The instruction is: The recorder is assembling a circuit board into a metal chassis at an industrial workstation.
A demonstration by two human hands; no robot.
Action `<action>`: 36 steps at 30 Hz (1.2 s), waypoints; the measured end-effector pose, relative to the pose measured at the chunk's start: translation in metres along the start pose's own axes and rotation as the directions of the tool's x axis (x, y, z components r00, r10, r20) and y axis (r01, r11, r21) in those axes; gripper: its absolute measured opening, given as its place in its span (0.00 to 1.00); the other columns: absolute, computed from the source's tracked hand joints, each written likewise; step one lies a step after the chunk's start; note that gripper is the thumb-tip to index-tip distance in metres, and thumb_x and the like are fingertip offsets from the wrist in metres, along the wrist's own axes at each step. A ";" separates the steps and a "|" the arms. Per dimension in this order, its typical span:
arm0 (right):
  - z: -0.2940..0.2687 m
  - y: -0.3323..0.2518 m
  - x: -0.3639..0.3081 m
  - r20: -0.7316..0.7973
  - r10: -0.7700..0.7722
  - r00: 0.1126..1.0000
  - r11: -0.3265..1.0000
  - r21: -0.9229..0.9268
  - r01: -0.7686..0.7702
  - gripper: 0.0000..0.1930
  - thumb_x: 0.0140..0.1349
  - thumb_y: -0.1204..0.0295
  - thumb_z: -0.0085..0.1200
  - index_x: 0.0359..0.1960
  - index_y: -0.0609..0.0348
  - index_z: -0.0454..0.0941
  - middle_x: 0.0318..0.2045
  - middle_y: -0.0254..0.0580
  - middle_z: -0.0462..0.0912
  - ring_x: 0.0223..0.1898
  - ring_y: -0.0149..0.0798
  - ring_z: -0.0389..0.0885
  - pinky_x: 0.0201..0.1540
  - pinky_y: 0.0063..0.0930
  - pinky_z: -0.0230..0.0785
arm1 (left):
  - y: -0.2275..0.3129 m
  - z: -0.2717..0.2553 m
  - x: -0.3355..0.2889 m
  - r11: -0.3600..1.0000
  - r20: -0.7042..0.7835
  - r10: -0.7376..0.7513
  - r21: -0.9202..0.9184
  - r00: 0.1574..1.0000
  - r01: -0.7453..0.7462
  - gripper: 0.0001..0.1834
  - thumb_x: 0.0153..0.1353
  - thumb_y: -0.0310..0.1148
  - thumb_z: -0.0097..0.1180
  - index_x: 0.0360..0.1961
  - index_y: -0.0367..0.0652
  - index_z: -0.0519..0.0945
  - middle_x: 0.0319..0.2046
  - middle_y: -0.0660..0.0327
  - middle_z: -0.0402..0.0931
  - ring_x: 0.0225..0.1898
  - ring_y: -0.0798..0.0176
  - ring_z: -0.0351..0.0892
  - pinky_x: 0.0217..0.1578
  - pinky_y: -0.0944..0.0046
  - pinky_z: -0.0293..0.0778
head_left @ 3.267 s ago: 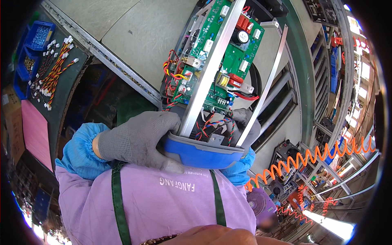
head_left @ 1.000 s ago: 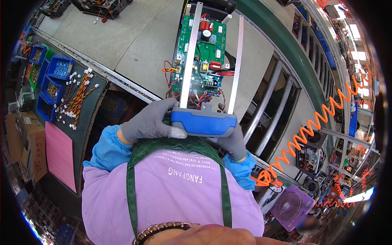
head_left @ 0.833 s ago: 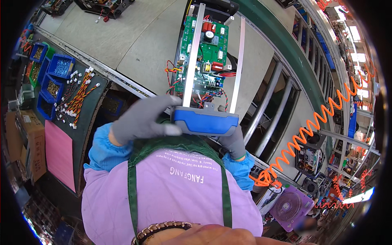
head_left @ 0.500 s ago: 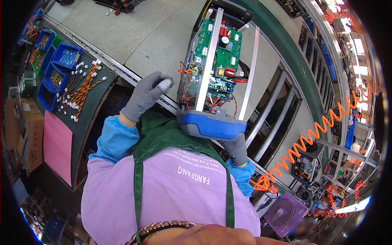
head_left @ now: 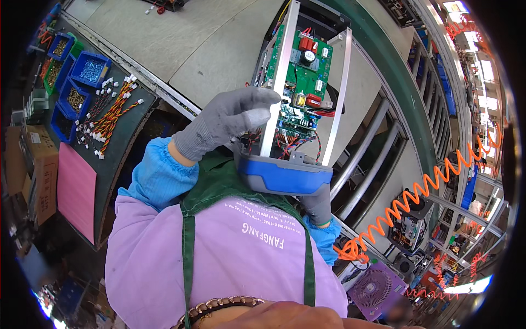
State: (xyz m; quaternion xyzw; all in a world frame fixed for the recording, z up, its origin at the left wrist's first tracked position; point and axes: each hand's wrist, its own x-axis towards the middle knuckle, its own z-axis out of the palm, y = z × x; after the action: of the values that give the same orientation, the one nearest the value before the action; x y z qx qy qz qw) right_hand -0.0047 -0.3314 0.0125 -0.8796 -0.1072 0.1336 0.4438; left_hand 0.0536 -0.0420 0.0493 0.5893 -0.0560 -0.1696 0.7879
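Note:
In front of me stands an open electrical unit with a blue and dark grey front panel (head_left: 285,175), a green circuit board (head_left: 312,68) and two silver metal rails (head_left: 282,71). My left hand (head_left: 227,120), in a grey glove, is at the unit's left side. Its fingers are stretched out and its thumb is apart, with the fingertips at the left rail. My right hand (head_left: 319,204), gloved too, is at the right underside of the front panel; the panel hides its fingers. Red, black and blue wires (head_left: 290,143) run between board and panel.
On the left bench, blue bins (head_left: 90,70) hold small screws beside bundled wire leads (head_left: 112,118) and a pink sheet (head_left: 76,192). To the right are metal rollers (head_left: 364,151), an orange coiled hose (head_left: 416,203) and a purple fan (head_left: 375,288). A cardboard box (head_left: 44,175) stands far left.
My left hand has moved right and its fingers have straightened, reaching the unit's left rail. The unit has shifted slightly, its front panel a little lower. My right hand stays under the panel.

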 end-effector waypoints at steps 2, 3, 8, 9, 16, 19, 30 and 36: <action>0.002 0.005 0.000 -0.010 0.056 0.998 0.990 0.134 -0.054 0.17 0.50 0.71 0.63 0.43 0.61 0.80 0.38 0.47 0.84 0.42 0.44 0.83 0.43 0.31 0.75 | 0.003 -0.003 -0.003 0.999 -0.021 0.037 -0.001 0.999 -0.037 0.29 0.62 0.38 0.49 0.63 0.38 0.65 0.47 0.60 0.74 0.41 0.72 0.72 0.41 0.70 0.70; 0.001 0.012 -0.001 0.041 0.049 0.998 0.997 0.058 -0.051 0.19 0.52 0.73 0.62 0.47 0.62 0.77 0.40 0.46 0.82 0.44 0.40 0.81 0.47 0.31 0.73 | 0.011 -0.006 -0.006 0.999 -0.001 -0.035 0.027 0.999 0.035 0.30 0.62 0.40 0.49 0.64 0.39 0.64 0.46 0.60 0.74 0.39 0.72 0.72 0.40 0.71 0.71; -0.004 0.024 -0.013 0.043 0.027 0.999 0.999 -0.029 -0.026 0.21 0.54 0.73 0.61 0.50 0.63 0.74 0.41 0.44 0.81 0.45 0.38 0.80 0.48 0.33 0.72 | -0.034 -0.053 -0.008 0.990 -0.486 -0.006 0.121 0.874 0.075 0.22 0.63 0.35 0.48 0.58 0.38 0.69 0.39 0.60 0.77 0.35 0.73 0.73 0.36 0.74 0.71; -0.005 0.034 -0.020 0.045 0.014 0.999 0.997 -0.082 -0.011 0.20 0.54 0.74 0.61 0.50 0.62 0.74 0.42 0.45 0.81 0.45 0.40 0.80 0.48 0.34 0.72 | -0.058 -0.069 -0.011 0.966 -0.394 -0.018 0.231 0.919 0.118 0.19 0.64 0.33 0.48 0.53 0.36 0.72 0.40 0.57 0.78 0.39 0.68 0.75 0.41 0.69 0.72; 0.000 0.030 -0.021 0.041 0.309 0.950 0.929 0.199 -0.311 0.20 0.56 0.72 0.59 0.51 0.57 0.74 0.49 0.47 0.77 0.50 0.47 0.76 0.52 0.39 0.68 | -0.126 -0.044 -0.006 0.981 -0.096 -0.118 0.144 0.988 0.131 0.19 0.65 0.37 0.47 0.51 0.35 0.74 0.42 0.52 0.78 0.47 0.58 0.76 0.51 0.60 0.70; -0.005 0.049 -0.030 0.067 0.273 0.960 0.959 0.060 -0.277 0.22 0.57 0.70 0.59 0.54 0.56 0.72 0.51 0.47 0.76 0.54 0.47 0.74 0.57 0.41 0.65 | -0.140 -0.051 0.023 0.885 0.043 -0.462 0.090 0.886 0.457 0.29 0.68 0.53 0.43 0.55 0.38 0.73 0.47 0.56 0.77 0.48 0.63 0.76 0.52 0.62 0.70; 0.003 0.036 -0.012 0.065 0.178 0.982 0.978 -0.120 -0.170 0.34 0.57 0.67 0.59 0.65 0.60 0.60 0.64 0.50 0.64 0.65 0.48 0.60 0.68 0.41 0.47 | -0.132 -0.035 0.039 0.890 0.022 -0.354 -0.299 0.935 0.344 0.35 0.63 0.64 0.40 0.56 0.44 0.73 0.43 0.57 0.79 0.42 0.63 0.80 0.46 0.57 0.77; 0.003 0.035 -0.013 -0.015 -0.072 0.997 0.954 -0.294 0.065 0.24 0.54 0.74 0.62 0.53 0.64 0.71 0.48 0.47 0.76 0.50 0.41 0.76 0.53 0.35 0.68 | -0.121 -0.030 0.042 0.789 0.025 -0.405 -0.495 0.914 0.364 0.28 0.64 0.58 0.47 0.46 0.42 0.76 0.33 0.61 0.80 0.27 0.67 0.80 0.35 0.64 0.82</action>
State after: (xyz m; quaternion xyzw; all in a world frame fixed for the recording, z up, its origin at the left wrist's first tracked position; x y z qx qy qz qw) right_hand -0.0155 -0.3535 -0.0154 -0.9331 -0.1506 0.0895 0.3140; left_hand 0.0775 -0.0588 -0.0787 0.3760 0.1423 -0.3105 0.8614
